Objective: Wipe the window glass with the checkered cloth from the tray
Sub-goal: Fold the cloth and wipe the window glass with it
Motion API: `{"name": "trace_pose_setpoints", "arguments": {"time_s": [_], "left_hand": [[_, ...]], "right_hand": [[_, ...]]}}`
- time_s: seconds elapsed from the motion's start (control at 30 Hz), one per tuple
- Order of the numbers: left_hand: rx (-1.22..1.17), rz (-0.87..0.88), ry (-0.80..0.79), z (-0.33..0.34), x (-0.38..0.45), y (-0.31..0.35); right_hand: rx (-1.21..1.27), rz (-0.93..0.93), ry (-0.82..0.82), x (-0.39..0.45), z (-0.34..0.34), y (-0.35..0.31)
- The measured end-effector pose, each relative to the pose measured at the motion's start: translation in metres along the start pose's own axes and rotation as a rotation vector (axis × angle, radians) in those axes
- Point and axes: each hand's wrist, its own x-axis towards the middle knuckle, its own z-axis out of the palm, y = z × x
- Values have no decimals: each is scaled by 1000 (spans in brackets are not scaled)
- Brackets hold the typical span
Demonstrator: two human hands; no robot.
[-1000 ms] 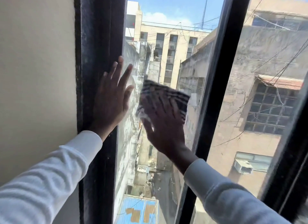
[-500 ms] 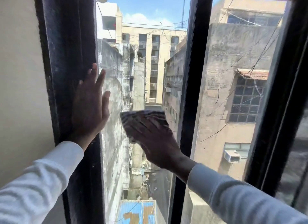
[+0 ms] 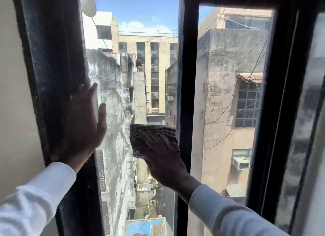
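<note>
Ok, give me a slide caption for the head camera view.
Right hand presses the cloth on the glass; left hand lies flat at the frame.

Dark-and-light checkered cloth (image 3: pixel 154 135), black window frame (image 3: pixel 186 95), white sleeves (image 3: pixel 44 191).

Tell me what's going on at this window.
A person in white sleeves is wiping the window glass of the left pane. The right hand presses the checkered cloth flat against the glass with spread fingers, low on the pane and next to the black middle bar. The left hand lies open against the dark left frame, its fingertips reaching onto the edge of the glass.
</note>
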Motion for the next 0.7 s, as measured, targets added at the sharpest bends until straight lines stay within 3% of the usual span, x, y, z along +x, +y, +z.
{"name": "trace_pose_setpoints", "arguments": {"time_s": [0.3, 0.47, 0.53, 0.63, 0.7], "left_hand": [[221, 643, -187, 18, 59, 122], [326, 759, -190, 29, 80, 147], [343, 752, -182, 32, 83, 148], [332, 726, -184, 37, 82, 149], [327, 713, -193, 37, 80, 150]], "right_hand": [[15, 21, -18, -36, -20, 2], [46, 187, 111, -66, -31, 17], [62, 384, 214, -86, -33, 36], [128, 884, 367, -101, -36, 80], [207, 1083, 367, -98, -35, 99]]}}
